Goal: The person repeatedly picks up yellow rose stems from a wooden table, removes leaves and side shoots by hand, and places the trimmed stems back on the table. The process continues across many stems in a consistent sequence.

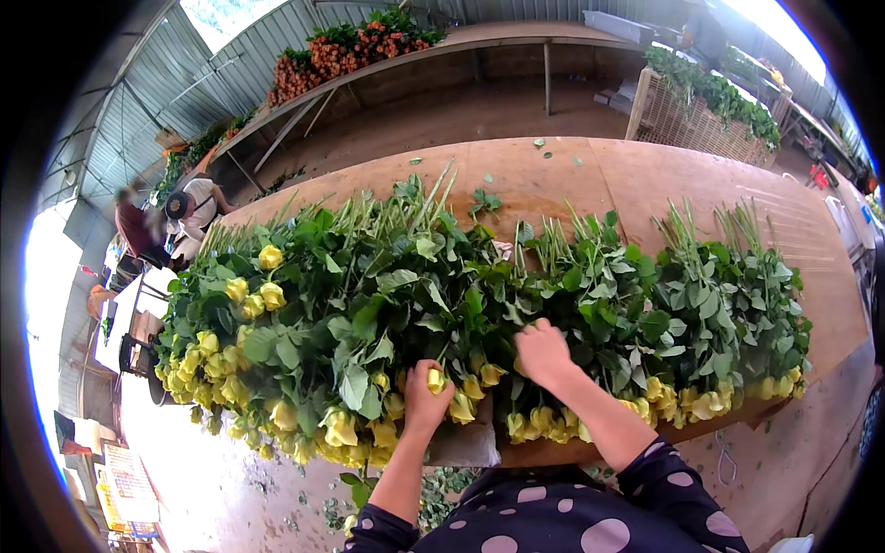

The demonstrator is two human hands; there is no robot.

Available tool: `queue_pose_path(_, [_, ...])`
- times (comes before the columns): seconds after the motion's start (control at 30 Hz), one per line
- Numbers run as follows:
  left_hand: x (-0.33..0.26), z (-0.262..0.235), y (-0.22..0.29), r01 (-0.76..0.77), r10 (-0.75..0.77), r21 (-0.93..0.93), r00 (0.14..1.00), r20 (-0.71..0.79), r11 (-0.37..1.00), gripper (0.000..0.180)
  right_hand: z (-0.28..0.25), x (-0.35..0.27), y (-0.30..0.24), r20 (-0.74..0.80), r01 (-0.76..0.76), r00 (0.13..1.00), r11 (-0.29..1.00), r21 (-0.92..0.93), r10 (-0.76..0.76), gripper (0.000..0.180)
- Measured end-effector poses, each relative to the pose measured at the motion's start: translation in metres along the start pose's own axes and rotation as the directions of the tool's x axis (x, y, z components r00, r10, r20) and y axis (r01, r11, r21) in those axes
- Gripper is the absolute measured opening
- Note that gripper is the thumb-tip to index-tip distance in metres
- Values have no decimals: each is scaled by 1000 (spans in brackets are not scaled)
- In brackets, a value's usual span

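Note:
Long-stemmed yellow roses [341,428] lie in a wide row across the wooden table [572,175], blooms toward me and cut stems [737,226] pointing away. At the near edge, my left hand [427,402] is closed round a yellow rose [436,380], its bloom showing by the fingertips. My right hand [542,352] is a little farther off to the right, over the leaves [590,336]. Its fingers are curled together, and what lies in them, if anything, is hidden. A pale wrapped bundle [468,446] sits below the left hand at the table's edge.
Orange-red roses [350,53] are heaped on a long bench [516,35] at the back. A wicker basket [696,122] of greenery stands back right. Two people [192,205] are at the far left. Fallen leaves [452,493] litter the floor near me.

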State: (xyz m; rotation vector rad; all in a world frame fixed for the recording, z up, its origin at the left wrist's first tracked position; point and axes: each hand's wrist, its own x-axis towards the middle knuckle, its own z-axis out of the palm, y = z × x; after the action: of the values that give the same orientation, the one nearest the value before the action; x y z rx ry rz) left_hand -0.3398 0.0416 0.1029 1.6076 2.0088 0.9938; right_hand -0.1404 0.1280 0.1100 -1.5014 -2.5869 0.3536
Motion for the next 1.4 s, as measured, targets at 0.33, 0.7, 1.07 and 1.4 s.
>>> queue_pose_path(0.33, [4, -20, -7, 287, -324, -763, 940, 107, 579, 39, 69, 72, -45, 302, -396, 917, 494, 774, 262, 79])
queue_pose_path(0.7, [-54, -33, 35, 446, -365, -873, 794, 487, -195, 34, -13, -44, -81, 232, -81, 927, -446, 891, 295, 73])
queue_pose_path(1.07, [-68, -3, 40, 362, -384, -769, 909, 165, 527, 39, -5, -87, 1, 328, -247, 895, -277, 929, 302, 70])
queue_pose_path(1.4, [-53, -9, 31, 378, -467, -908, 845, 260, 180, 32, -75, -102, 18, 142, -42, 925, -277, 960, 353, 47])
